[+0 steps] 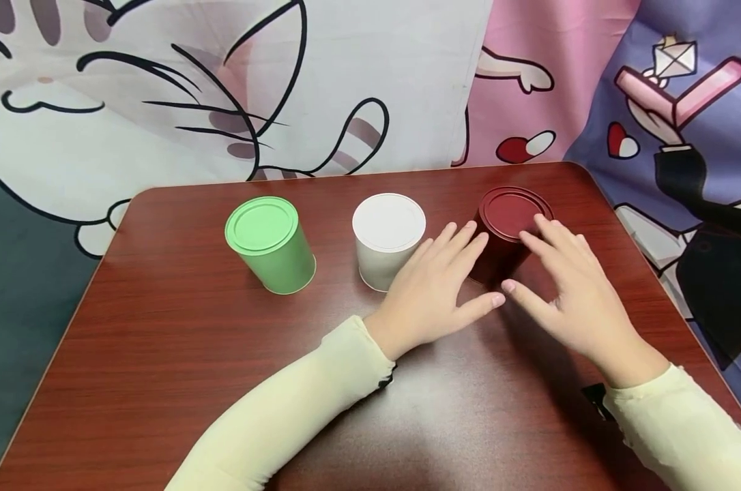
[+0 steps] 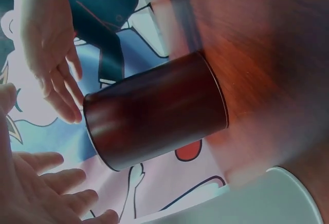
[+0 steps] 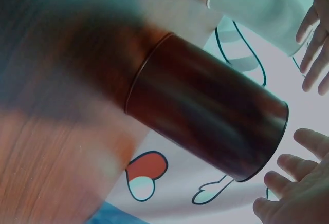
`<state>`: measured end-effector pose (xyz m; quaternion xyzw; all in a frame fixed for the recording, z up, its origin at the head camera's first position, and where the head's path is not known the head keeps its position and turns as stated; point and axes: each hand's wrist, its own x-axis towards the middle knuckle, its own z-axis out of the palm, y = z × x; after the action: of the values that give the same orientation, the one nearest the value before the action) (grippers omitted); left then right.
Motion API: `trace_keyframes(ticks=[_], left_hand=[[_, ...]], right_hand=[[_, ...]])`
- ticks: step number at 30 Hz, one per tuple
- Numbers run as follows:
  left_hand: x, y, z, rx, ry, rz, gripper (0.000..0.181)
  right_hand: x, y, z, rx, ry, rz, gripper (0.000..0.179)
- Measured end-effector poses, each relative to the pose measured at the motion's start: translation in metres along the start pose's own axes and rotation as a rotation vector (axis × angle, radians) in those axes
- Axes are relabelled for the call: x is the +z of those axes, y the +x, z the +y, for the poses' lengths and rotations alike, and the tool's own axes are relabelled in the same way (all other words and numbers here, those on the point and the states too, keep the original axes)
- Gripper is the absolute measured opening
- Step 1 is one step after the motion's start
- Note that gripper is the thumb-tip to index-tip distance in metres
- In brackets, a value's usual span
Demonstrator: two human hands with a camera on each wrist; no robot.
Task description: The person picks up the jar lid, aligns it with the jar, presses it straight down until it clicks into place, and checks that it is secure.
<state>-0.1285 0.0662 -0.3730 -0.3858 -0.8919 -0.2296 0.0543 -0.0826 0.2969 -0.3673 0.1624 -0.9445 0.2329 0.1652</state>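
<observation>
A dark red can with a recessed lid stands upright at the back right of the table, between the two hands. Just left of it, my left hand is held with fingers spread and the thumb out. From the other side, my right hand reaches in, its fingers spread and its fingertips overlapping the lid's right edge in the head view. Both wrist views show the red can's side bare, with fingers near its lid end and none wrapped round it. Behind the left hand stands a white can, partly covered by it.
Farther left a green can stands upright in the same row. The reddish-brown wooden table has rounded back corners. A cartoon-printed cloth hangs behind the table and along its right side.
</observation>
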Motion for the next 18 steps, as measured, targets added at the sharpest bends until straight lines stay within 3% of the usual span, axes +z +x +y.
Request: trace_keyframes(ticks=[18], left_hand=[[0.000,-0.053,-0.008,0.038,0.196,0.004,0.078]], right_hand=[[0.015,-0.031,-0.010,-0.117,-0.124,-0.068,0.081]])
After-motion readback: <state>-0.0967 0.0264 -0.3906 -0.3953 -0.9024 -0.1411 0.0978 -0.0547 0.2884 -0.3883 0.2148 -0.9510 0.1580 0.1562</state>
